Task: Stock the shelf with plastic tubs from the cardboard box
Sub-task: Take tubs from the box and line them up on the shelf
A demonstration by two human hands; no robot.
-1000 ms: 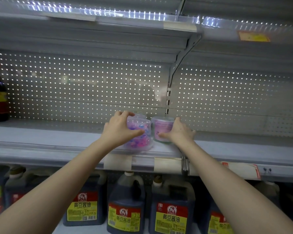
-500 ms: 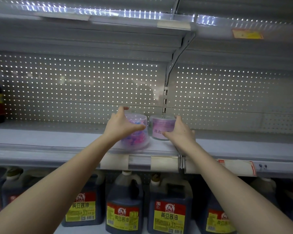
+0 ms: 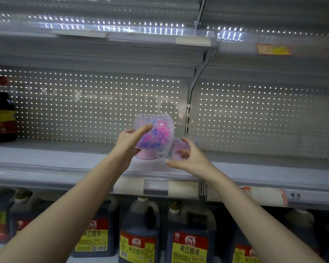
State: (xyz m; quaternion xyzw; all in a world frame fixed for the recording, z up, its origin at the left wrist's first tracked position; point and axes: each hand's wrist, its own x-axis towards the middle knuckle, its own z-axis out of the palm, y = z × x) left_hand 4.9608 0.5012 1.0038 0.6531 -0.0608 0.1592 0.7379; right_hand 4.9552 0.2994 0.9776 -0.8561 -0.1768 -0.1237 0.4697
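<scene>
While gripping a tilted clear tub (image 3: 160, 130) above the shelf (image 3: 65, 158) with left fingers (image 3: 142, 130), holds right fingers (image 3: 186, 142) spread beside the pink tub (image 3: 179, 149).

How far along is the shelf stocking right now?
Done: one pink-labelled tub stands on the shelf. In hand: the left hand holds a clear tub of pods tilted above the shelf; the right hand hovers open beside it. Left: set it down; the cardboard box is out of view.

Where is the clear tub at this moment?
In the head view it is near the centre: the left hand holds the clear tub tilted over the shelf, just left of the pink tub and the right hand.
</scene>
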